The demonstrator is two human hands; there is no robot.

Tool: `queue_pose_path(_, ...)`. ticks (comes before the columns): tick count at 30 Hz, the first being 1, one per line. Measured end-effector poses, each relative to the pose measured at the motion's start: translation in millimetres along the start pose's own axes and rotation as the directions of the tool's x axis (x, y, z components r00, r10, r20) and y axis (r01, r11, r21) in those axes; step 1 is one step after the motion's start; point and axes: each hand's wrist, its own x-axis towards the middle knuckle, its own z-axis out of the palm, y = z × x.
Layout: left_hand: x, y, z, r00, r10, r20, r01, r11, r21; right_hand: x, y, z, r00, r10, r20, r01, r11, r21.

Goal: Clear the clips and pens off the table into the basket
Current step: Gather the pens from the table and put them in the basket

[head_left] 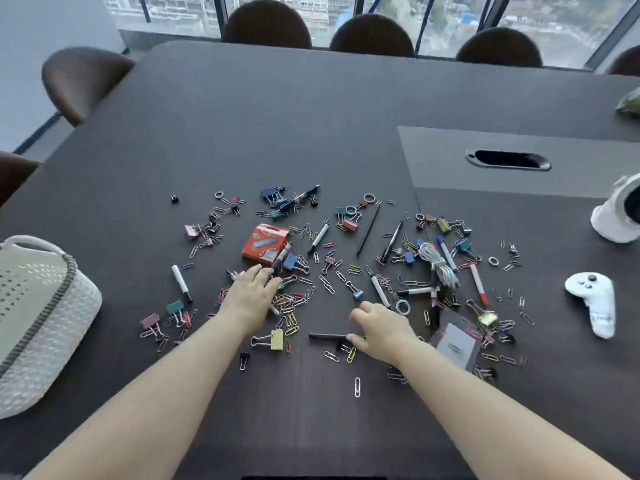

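Several coloured paper clips [327, 284], binder clips [273, 339] and pens [318, 237] lie scattered over the dark table [277, 126]. The white woven basket [52, 341] stands at the table's left edge. My left hand [251, 294] rests palm down on a heap of paper clips, with its fingertips at the end of a reddish pen [282, 256] beside a red box. To the right of it, my right hand [381, 329] is curled, and its thumb and fingers pinch the right end of a black pen [327, 337] that lies flat on the table.
A red box [265, 242] sits among the clips, with a coiled white cable [436, 265] and a grey card [457, 342] to the right. A white controller [592, 303] and a white device [616, 216] lie at far right. Chairs [79, 81] ring the table.
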Motion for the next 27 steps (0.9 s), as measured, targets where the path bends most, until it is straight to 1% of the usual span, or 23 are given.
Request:
queue_pose_path(1,-2.8,-2.5,3.2,1.0,-0.016,0.027,0.016,1.0,0.021,-0.5,-1.5,2.7,0.999,0.001,0.041,-0.001,1.0,-0.011)
queue_pose_path(3,-7.5,-7.8,12.6,0.999,-0.039,0.022,0.04,0.999,-0.037,1.0,-1.8,10.0,0.997,-0.006,0.073,0.007,1.0,-0.018)
queue_pose_path(5,-9.2,-10.2,20.0,0.999,-0.045,0.004,0.045,0.996,-0.071,4.3,-1.7,15.1,0.996,0.021,0.09,-0.018,0.999,-0.029)
queue_pose_path(9,-11.8,-14.7,26.6,0.997,-0.081,-0.016,0.08,0.996,-0.048,10.6,-5.8,17.1,0.997,0.046,0.066,-0.044,0.998,-0.032)
queue_pose_path(10,-12.5,-15.2,28.4,0.997,-0.078,-0.019,0.077,0.996,-0.036,10.8,-7.1,15.5,0.997,0.058,0.054,-0.058,0.998,-0.007)
queue_pose_path(13,-13.2,-18.6,33.0,0.998,-0.063,-0.024,0.063,0.998,-0.011,9.7,-8.9,7.2,0.99,0.137,-0.017,-0.133,0.981,0.142)
queue_pose_path(16,-12.6,-23.9,30.7,0.996,-0.02,-0.091,0.019,1.0,-0.014,16.4,-0.1,1.1,0.954,0.284,-0.094,-0.247,0.926,0.286)
queue_pose_path(17,-11.1,-25.1,30.3,0.995,-0.011,-0.101,0.01,1.0,-0.014,19.8,3.7,-0.8,0.935,0.337,-0.108,-0.292,0.907,0.304)
queue_pose_path(18,-11.4,-25.2,30.3,0.993,-0.023,-0.119,0.02,0.999,-0.031,23.6,7.7,-2.8,0.917,0.378,-0.124,-0.331,0.897,0.293)
queue_pose_path(21,-9.8,-15.3,24.4,0.992,-0.098,-0.08,0.078,0.971,-0.227,34.4,19.5,-6.9,0.878,0.454,-0.149,-0.419,0.881,0.219)
queue_pose_path(23,-3.3,-8.8,21.2,0.986,-0.139,-0.096,0.104,0.947,-0.303,39.9,24.9,-8.1,0.856,0.5,-0.133,-0.467,0.857,0.217)
queue_pose_path(25,7.0,-5.3,17.2,0.978,-0.18,-0.101,0.134,0.925,-0.354,44.7,29.1,-6.7,0.848,0.522,-0.098,-0.495,0.843,0.212)
queue_pose_path(27,19.0,-2.4,10.6,0.972,-0.208,-0.109,0.148,0.902,-0.406,49.0,31.8,-3.2,0.852,0.515,-0.093,-0.49,0.847,0.204)
